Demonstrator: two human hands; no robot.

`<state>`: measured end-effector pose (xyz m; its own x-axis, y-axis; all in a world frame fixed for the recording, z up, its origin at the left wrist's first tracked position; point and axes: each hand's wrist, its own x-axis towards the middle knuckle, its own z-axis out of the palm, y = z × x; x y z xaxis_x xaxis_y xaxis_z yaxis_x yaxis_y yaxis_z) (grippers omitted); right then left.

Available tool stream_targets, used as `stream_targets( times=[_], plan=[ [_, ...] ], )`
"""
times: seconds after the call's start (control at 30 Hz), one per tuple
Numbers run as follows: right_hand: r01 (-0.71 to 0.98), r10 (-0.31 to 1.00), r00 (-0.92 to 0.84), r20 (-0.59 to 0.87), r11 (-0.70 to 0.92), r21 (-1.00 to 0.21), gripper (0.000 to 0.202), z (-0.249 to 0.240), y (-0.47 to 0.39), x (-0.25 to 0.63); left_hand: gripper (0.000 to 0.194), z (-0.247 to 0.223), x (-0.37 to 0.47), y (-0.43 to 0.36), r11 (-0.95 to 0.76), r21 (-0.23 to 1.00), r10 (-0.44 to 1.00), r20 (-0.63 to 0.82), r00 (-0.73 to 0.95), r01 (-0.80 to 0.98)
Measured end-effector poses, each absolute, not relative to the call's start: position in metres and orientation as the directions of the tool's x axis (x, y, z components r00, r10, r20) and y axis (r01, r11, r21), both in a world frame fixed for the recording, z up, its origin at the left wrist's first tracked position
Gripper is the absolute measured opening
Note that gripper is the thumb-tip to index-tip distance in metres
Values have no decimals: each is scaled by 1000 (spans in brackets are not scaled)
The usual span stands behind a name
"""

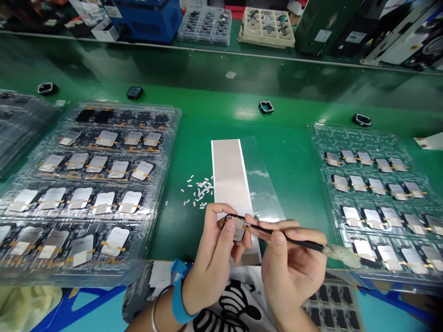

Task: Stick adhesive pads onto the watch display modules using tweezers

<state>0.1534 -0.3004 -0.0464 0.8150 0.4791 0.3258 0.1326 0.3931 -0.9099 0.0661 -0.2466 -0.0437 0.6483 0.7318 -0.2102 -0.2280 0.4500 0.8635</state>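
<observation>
Between the thumb and fingers of my left hand is a small watch screen with a metallic back and a dark rim. My right hand grips black tweezers, whose tips touch or nearly touch the screen's right edge near an orange flex strip. A whitish wrap covers the tweezers' far end. Under both hands lies a beige strip sheet with white edges, beside a clear film. Small white pieces are scattered left of the sheet.
A clear tray with rows of watch screens stands at left, another tray at right. Several watch cases, one a black case, sit along the back. A raised shelf behind carries a clear box and a beige parts tray.
</observation>
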Motion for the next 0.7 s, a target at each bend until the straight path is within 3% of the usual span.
stream_targets(
  times=[0.43, 0.53, 0.7],
  plan=[
    [139, 497, 792, 353, 416, -899, 22, -48, -299, 156, 12, -46, 69, -248, 328, 918, 790, -136, 598, -225],
    [113, 522, 791, 320, 389, -914, 20, -47, -300, 156, 10, -47, 69, -247, 266, 940, 786, -85, 612, -212],
    [37, 520, 825, 219, 337, -941, 17, -43, -309, 170, 15, -48, 65, -245, 240, 967, 790, -146, 596, -80]
  ],
)
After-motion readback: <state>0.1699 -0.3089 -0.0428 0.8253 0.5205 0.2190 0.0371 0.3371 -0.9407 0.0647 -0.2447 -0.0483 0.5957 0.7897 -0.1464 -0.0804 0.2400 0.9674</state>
